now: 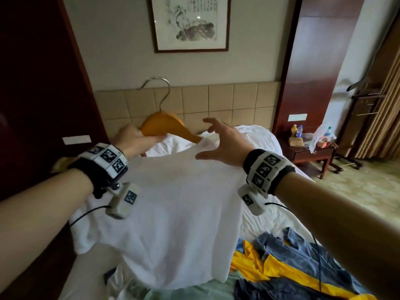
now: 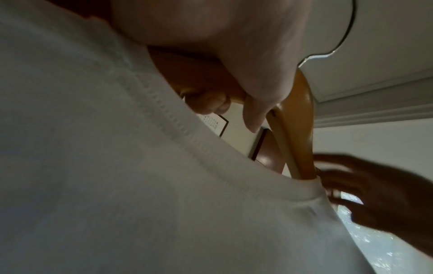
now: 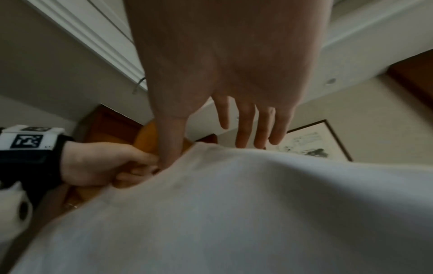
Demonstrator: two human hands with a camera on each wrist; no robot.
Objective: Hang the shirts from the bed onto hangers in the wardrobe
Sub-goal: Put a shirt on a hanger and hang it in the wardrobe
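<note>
A white T-shirt (image 1: 173,213) hangs over the bed from a yellow wooden hanger (image 1: 161,124) with a metal hook (image 1: 160,92). The hanger's right arm runs into the shirt's neck opening (image 2: 302,163). My left hand (image 1: 138,139) grips the hanger's left arm (image 2: 211,74) together with the collar. My right hand (image 1: 220,144) hovers spread over the shirt's right shoulder (image 3: 234,185), its fingers (image 3: 246,126) straight and holding nothing. More shirts, blue and yellow (image 1: 292,267), lie crumpled on the bed.
The bed (image 1: 259,139) with white sheets stretches to a padded headboard (image 1: 216,100). A dark wooden panel (image 1: 39,83) stands on the left. A bedside table (image 1: 311,152) with bottles is on the right, a clothes stand (image 1: 365,100) beyond it.
</note>
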